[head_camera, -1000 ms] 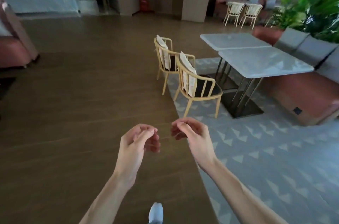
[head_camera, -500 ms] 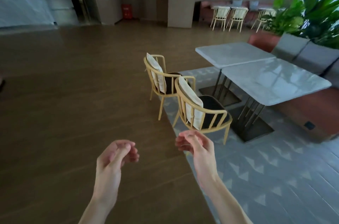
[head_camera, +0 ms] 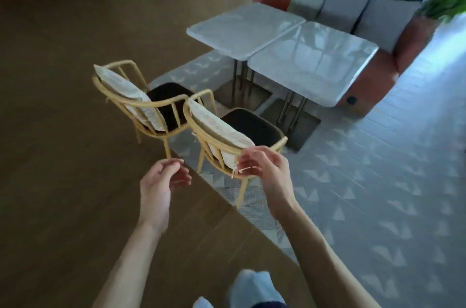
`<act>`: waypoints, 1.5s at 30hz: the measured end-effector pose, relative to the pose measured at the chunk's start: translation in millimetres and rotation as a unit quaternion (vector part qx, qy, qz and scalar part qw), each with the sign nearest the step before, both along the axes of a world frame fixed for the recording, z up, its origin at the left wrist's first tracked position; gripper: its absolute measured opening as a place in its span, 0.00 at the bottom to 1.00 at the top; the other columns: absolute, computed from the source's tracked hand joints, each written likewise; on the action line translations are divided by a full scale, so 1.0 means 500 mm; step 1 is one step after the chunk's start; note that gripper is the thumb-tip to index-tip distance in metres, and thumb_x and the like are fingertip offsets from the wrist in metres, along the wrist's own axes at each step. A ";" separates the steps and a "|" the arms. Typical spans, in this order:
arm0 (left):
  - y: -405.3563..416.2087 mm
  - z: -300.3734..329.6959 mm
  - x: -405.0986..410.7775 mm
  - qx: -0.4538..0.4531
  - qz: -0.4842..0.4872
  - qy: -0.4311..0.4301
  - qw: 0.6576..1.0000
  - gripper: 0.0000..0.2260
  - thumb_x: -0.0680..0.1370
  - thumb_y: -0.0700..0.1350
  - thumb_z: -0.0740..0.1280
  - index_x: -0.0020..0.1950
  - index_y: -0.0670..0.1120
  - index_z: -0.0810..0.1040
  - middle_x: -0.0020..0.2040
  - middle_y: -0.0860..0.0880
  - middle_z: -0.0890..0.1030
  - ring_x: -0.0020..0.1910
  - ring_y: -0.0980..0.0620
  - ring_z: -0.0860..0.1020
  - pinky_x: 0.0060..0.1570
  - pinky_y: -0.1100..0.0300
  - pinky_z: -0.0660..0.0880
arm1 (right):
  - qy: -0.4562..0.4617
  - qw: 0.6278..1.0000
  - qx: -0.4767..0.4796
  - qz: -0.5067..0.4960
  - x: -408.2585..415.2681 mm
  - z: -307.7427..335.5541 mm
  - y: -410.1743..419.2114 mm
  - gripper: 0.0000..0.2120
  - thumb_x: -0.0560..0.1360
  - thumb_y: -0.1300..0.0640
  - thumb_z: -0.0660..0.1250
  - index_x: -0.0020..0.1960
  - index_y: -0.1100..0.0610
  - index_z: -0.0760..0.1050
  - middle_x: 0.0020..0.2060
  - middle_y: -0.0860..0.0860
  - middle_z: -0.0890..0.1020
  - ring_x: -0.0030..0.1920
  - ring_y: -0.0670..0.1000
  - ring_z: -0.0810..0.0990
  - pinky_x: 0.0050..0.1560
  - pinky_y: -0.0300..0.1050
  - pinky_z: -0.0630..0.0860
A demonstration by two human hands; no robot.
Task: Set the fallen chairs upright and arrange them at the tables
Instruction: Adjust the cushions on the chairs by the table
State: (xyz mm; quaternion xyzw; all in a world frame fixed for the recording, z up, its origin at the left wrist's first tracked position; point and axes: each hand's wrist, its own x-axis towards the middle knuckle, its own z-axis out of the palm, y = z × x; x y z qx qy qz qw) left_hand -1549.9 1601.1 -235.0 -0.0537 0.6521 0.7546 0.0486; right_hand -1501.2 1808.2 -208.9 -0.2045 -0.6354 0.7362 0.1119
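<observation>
We see two chairs upright beside the tables (head_camera: 290, 50). The near chair (head_camera: 237, 136) stands just short of the right-hand table; the far chair (head_camera: 151, 103) stands just left of the near one. Our right hand (head_camera: 267, 169), fingers loosely curled, overlaps the near chair's back rail; whether it grips we cannot tell. Our left hand (head_camera: 161, 181) hangs loosely curled, holding nothing, short of both chairs.
</observation>
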 end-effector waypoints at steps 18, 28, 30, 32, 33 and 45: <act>0.099 -0.191 -0.822 -0.017 -0.129 -0.292 0.948 0.11 0.80 0.42 0.66 0.61 0.39 0.78 0.47 0.44 0.79 0.49 0.47 0.79 0.62 0.47 0.77 | -0.199 0.903 -0.263 -0.274 -0.686 -0.309 0.016 0.09 0.82 0.58 0.60 0.50 0.61 0.77 0.52 0.59 0.82 0.47 0.57 0.82 0.47 0.49 0.80; 0.120 -0.354 -0.979 -0.135 -0.188 -0.477 0.848 0.06 0.79 0.38 0.68 0.54 0.43 0.74 0.47 0.44 0.74 0.46 0.48 0.75 0.58 0.48 0.78 | -0.342 0.776 -0.243 -0.471 -0.660 -0.449 -0.039 0.09 0.80 0.60 0.62 0.43 0.62 0.75 0.36 0.57 0.78 0.31 0.52 0.77 0.28 0.43 0.75; 0.127 -0.377 -0.979 -0.174 -0.223 -0.483 0.829 0.11 0.78 0.38 0.69 0.59 0.43 0.74 0.51 0.43 0.75 0.51 0.47 0.76 0.59 0.47 0.78 | -0.344 0.746 -0.258 -0.509 -0.641 -0.468 -0.063 0.09 0.78 0.61 0.65 0.40 0.60 0.76 0.36 0.58 0.78 0.31 0.51 0.78 0.25 0.40 0.75; 0.136 -0.397 -0.975 -0.179 -0.247 -0.503 0.809 0.16 0.77 0.37 0.69 0.64 0.43 0.72 0.59 0.42 0.75 0.61 0.43 0.75 0.62 0.43 0.76 | -0.324 0.721 -0.294 -0.538 -0.637 -0.487 -0.088 0.06 0.78 0.62 0.67 0.44 0.63 0.79 0.42 0.62 0.82 0.39 0.54 0.84 0.34 0.44 0.81; 0.143 -0.405 -0.975 -0.171 -0.256 -0.508 0.804 0.17 0.77 0.37 0.69 0.65 0.44 0.71 0.61 0.41 0.75 0.63 0.42 0.74 0.64 0.41 0.75 | -0.310 0.717 -0.313 -0.541 -0.641 -0.498 -0.098 0.06 0.78 0.62 0.68 0.48 0.65 0.79 0.48 0.65 0.83 0.46 0.56 0.85 0.41 0.48 0.83; 0.157 -0.512 -1.009 -0.137 -0.199 -0.513 0.823 0.22 0.78 0.34 0.68 0.72 0.41 0.69 0.61 0.37 0.79 0.53 0.41 0.79 0.51 0.40 0.78 | -0.198 0.649 -0.440 -0.588 -0.748 -0.577 -0.091 0.21 0.77 0.70 0.65 0.69 0.68 0.69 0.51 0.63 0.80 0.43 0.57 0.80 0.52 0.59 0.79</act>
